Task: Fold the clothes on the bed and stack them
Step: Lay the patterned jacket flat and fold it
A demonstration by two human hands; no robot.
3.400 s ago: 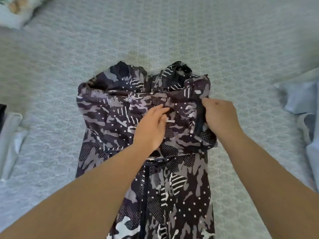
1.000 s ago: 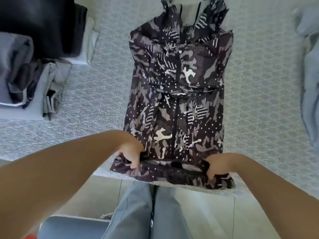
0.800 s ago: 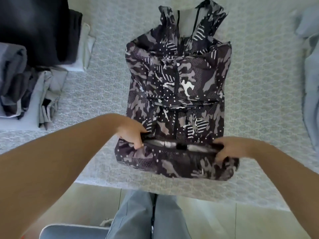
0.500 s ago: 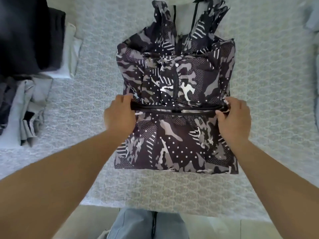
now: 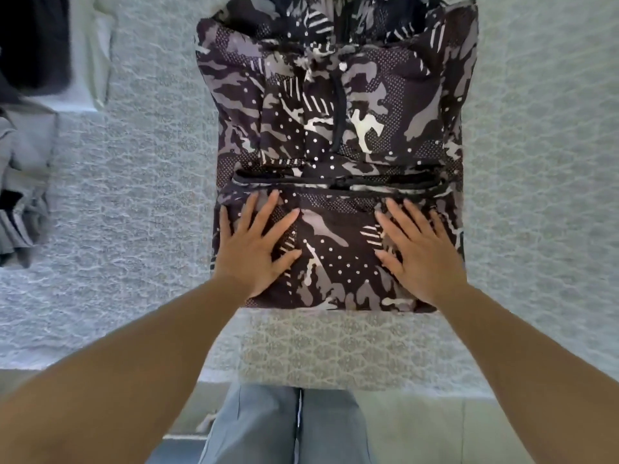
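Left hand (image 5: pixel 254 242), right hand (image 5: pixel 418 249) apart, flat, fingers spread, gripping nothing. Camouflage jacket (image 5: pixel 338 128) under palms, folded hem just beyond fingertips. Advise: press evenly, sweep outward, keep edges square.

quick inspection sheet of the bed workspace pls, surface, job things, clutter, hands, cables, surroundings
surface: pale patterned bedspread, bed edge near the person.
job's things: camouflage jacket lies flat, its lower part folded up; pile of folded clothes at the left, dark and grey pieces.
clutter: nothing seen.
grippers: left hand and right hand lie flat with fingers spread on the folded part, no grip on anything.
cables: nothing seen.
surroundings: person's grey trousers and pale floor below the bed edge.
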